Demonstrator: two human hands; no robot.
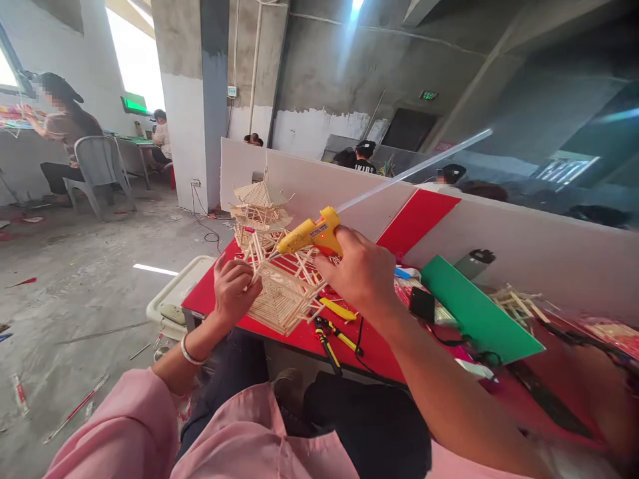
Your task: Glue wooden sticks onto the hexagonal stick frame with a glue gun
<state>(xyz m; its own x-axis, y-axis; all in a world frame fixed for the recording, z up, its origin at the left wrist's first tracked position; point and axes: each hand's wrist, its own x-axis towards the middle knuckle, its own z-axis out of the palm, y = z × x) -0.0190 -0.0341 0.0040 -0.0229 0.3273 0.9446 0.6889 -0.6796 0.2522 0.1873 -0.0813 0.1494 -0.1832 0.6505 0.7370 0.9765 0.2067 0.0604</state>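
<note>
Right hand (362,273) grips the yellow hot-glue gun (309,233) by its handle; left hand (234,285) pinches the left side of the wooden-stick building model (277,299) at the near edge of the red surface (206,293). Probably light and stiff yet fragile, the model seems best held by its joined outer edges.

We count one left hand (237,287), one right hand (367,273), one yellow glue gun (304,236), one long glue stick (414,171), one pointy pagoda top (259,195), one pair of pliers (328,342), one white bangle (190,350) and one green exit sign (428,95).
</note>
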